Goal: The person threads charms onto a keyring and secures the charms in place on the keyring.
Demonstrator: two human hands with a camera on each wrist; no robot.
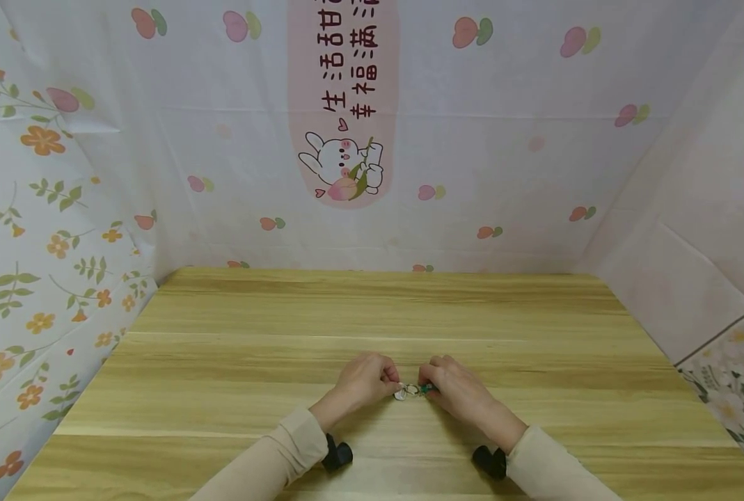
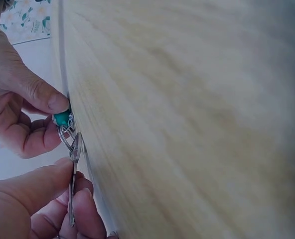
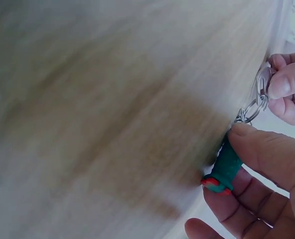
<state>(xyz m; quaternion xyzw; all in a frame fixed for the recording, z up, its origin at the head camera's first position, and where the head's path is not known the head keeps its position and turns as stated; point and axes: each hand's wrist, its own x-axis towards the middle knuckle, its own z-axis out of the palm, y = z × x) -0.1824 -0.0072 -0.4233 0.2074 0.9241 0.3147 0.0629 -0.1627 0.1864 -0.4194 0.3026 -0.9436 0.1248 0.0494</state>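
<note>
Above the front middle of the table, my two hands face each other over a small keychain. My left hand (image 1: 364, 381) pinches a flat silver key (image 2: 73, 189) between thumb and fingers. The key's slotted head hangs on a metal split ring (image 3: 257, 110). My right hand (image 1: 462, 391) holds a green figure charm (image 3: 226, 164) with red bits at its lower end, thumb on top and fingers beneath. A short chain (image 3: 241, 117) joins charm and ring. In the head view the fingers cover much of the charm.
The wood-grain table (image 1: 372, 313) stretches away behind the hands. White printed cloth (image 1: 503, 139) hangs at the back and on both sides. A black wrist device (image 1: 337, 454) sits by the left cuff, another (image 1: 491, 462) by the right.
</note>
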